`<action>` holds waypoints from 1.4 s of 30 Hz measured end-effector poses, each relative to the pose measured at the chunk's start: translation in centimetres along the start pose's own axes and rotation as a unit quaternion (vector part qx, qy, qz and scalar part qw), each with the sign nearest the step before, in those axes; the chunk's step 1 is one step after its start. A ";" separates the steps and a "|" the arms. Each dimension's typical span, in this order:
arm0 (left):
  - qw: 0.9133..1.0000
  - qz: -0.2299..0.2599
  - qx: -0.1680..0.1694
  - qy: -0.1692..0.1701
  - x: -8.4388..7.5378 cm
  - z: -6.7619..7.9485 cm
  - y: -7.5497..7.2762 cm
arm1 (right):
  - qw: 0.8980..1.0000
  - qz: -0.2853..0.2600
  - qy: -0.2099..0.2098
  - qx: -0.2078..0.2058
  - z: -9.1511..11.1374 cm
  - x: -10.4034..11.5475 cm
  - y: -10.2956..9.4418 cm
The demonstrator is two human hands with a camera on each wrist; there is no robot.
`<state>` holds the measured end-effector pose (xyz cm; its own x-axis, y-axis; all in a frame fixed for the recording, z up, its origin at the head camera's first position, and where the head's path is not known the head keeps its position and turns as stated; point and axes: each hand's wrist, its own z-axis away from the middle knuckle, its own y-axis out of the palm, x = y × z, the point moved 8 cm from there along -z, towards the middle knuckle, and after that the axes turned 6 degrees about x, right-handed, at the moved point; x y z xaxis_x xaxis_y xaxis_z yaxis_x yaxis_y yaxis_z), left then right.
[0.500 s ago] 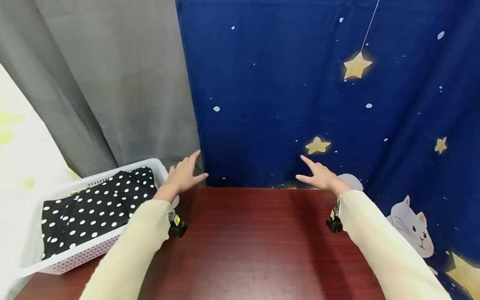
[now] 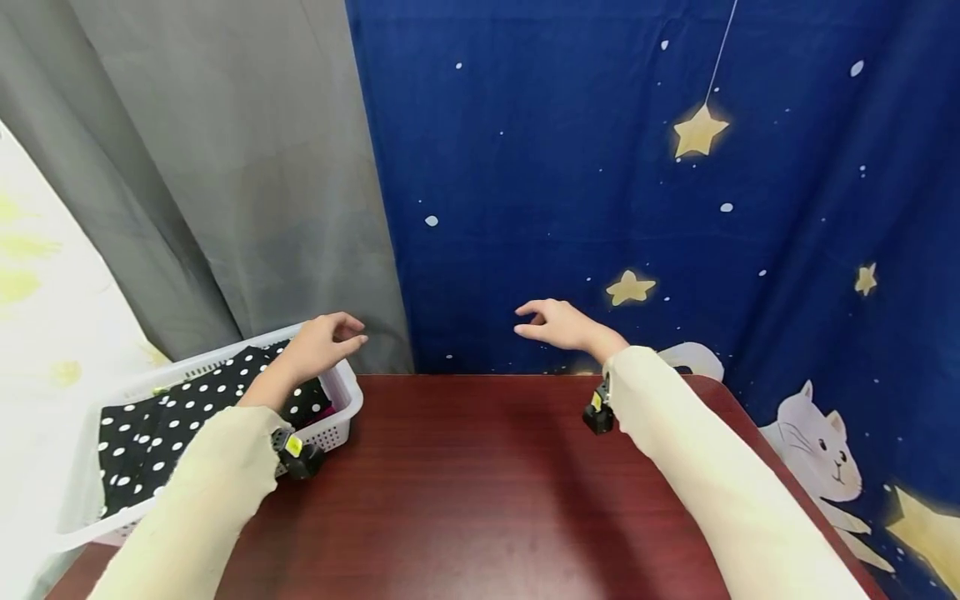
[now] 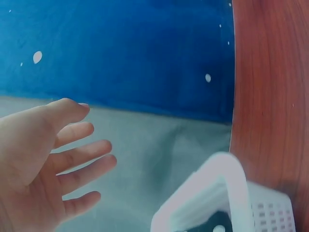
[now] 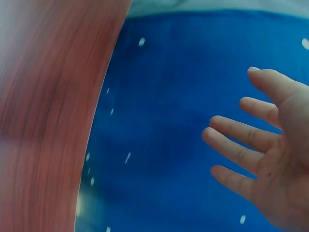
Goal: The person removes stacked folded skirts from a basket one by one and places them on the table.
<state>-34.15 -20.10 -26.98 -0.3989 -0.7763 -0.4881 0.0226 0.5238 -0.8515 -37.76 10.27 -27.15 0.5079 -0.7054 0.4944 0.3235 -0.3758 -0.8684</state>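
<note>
My left hand (image 2: 318,346) is raised over the right end of a white plastic basket (image 2: 347,392), fingers loosely bent and nothing held. In the left wrist view the left hand (image 3: 43,164) shows spread fingers, apart from the basket's rim (image 3: 224,164). Black cloth with white polka dots (image 2: 187,417) lies inside the basket, partly hidden by my left forearm. My right hand (image 2: 558,323) hovers above the far part of the table, also holding nothing. Its fingers (image 4: 241,152) look relaxed and spread in the right wrist view.
The dark red wooden table (image 2: 450,492) runs back to a blue curtain (image 2: 525,208) printed with stars and a cat. A grey curtain (image 2: 247,167) hangs behind the basket. Each wrist carries a small black camera (image 2: 598,414).
Both hands have moved left, the left one now over the basket's end. The fingers of both hands are more bent than before. The view has shifted slightly.
</note>
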 end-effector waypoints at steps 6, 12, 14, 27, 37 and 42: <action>1.000 -0.008 0.005 -0.015 1.2 1.8 -1.3 | 0.999 -0.001 -0.026 0.021 -2.4 2.8 1.2; 0.999 -0.025 0.003 -0.024 2.1 3.5 -2.4 | 0.998 -0.001 -0.032 0.049 -3.3 4.1 2.2; 0.999 -0.030 0.004 -0.029 2.5 3.9 -2.8 | 0.998 0.002 -0.033 0.050 -3.6 4.5 2.3; 0.995 -0.056 -0.003 -0.084 7.3 9.1 -5.4 | 0.995 0.015 -0.070 0.076 -7.1 8.9 4.8; 0.994 -0.053 -0.002 -0.099 9.6 11.3 -5.1 | 0.993 0.008 -0.057 0.099 -7.5 9.3 6.9; 0.991 -0.053 -0.001 -0.121 11.3 12.7 -5.1 | 0.992 0.006 -0.068 0.105 -8.2 10.1 8.1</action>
<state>-27.14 -36.01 -30.59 -0.1670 -0.8882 -0.4279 -0.0103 0.4356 -0.9001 -36.59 -4.83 -29.53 0.6119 -0.6159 0.4962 0.4681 -0.2237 -0.8549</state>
